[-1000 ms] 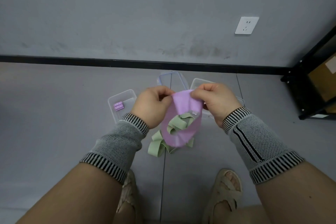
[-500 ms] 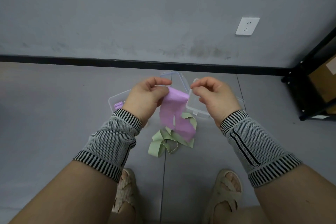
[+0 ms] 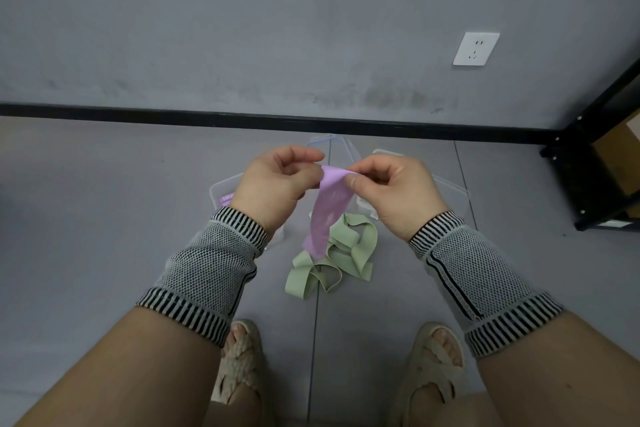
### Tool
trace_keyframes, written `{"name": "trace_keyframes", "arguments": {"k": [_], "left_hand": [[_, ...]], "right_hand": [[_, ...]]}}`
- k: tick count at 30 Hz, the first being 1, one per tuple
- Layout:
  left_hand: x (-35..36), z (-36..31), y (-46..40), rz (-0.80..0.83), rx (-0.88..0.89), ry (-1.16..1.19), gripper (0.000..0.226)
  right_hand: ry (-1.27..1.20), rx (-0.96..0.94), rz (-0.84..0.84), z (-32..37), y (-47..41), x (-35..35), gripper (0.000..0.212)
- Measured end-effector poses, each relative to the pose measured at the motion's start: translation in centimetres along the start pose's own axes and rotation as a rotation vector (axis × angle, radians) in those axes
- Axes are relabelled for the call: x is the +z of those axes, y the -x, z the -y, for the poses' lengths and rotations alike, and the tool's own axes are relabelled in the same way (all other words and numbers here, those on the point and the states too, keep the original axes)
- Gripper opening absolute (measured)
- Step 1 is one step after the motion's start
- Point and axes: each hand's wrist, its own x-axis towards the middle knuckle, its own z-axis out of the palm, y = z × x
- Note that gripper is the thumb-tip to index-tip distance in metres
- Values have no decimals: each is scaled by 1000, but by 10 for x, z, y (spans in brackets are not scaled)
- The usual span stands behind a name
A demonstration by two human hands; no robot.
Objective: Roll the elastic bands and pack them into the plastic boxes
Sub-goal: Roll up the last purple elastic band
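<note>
The left hand (image 3: 273, 184) and right hand (image 3: 391, 194) both pinch the top end of a flat lilac elastic band (image 3: 329, 208), which hangs down between them. Below it, loose sage-green elastic bands (image 3: 332, 260) lie tangled on the grey floor (image 3: 104, 218), near clear plastic boxes (image 3: 450, 191).

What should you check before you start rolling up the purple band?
1. Both hands hold the top end: left hand and right hand pinch the purple elastic band. Ok.
2. Band hangs free and flat: it dangles over the green elastic bands, slightly twisted. Not ok.
3. Rolling started: no roll at the top. Not ok.
4. A box is ready: the clear plastic box on the left stands open, something purple inside. Ok.
5. Room left in that box: the hand hides most of it. Cannot tell.
</note>
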Motion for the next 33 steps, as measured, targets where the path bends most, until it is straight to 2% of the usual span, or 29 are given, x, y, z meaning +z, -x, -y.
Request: {"name": "trace_keyframes", "arguments": {"k": [10, 14, 17, 19, 23, 26, 33], "left_hand": [[5, 1, 1, 39, 131, -127, 14], [8, 3, 1, 47, 127, -100, 12], [9, 2, 3, 129, 103, -76, 7], [9, 5, 3, 185, 71, -128, 13], [12, 10, 6, 247, 49, -246, 3], [17, 12, 6, 264, 71, -260, 8], [23, 19, 3, 136, 141, -313, 7]], "right_hand": [[-86, 63, -1, 0, 1, -8, 25], [-147, 102, -30, -2, -1, -8, 22], [-221, 129, -38, 0, -2, -8, 21], [-274, 140, -66, 1, -3, -9, 19], [-361, 177, -169, 0, -6, -11, 17], [-370, 206, -241, -1, -8, -11, 19], [-236, 167, -271, -1, -8, -9, 20]]}}
